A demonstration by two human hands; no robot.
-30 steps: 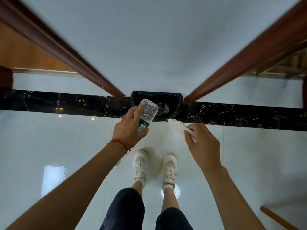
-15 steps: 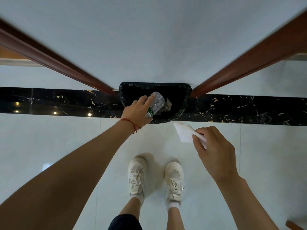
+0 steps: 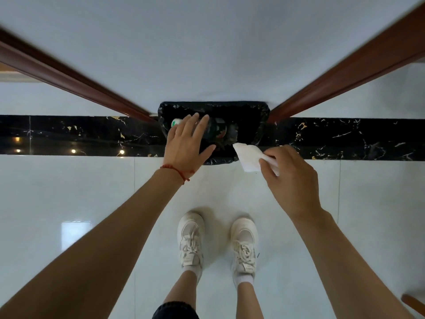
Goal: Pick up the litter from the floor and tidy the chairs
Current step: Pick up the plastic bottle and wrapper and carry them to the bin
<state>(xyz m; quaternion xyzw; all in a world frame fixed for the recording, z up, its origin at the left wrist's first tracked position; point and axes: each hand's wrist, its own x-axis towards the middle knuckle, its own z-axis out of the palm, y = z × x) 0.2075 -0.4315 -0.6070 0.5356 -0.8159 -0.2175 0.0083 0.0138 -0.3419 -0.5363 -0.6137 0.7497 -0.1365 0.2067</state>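
The left hand [image 3: 187, 143] hung over the near left part of a bin [image 3: 262, 111] lined with a black bag, fingers spread wide and holding nothing. Just beyond its fingertips, inside the bin at the far left, a plastic bottle [image 3: 176, 122] showed a white and green patch; the rest of it was hidden by the hand. The bin stood against the far wall, between 2 brown wooden rails that ran off to the left and right.

The right hand [image 3: 291, 178] was closed in a pinch on a white tissue [image 3: 248, 157], which sat just over the bin's near right rim, partly above the white floor [image 3: 69, 192]. It had not yet been dropped in.

The main risk, as I judged it, lay with the tissue. It was light and hung at the very edge of the opening, so letting go there could send it down outside the bin, onto the floor again. Moving the hand farther over the middle first would avoid that. The loose bag edge could also catch it. No chairs were clearly in view.
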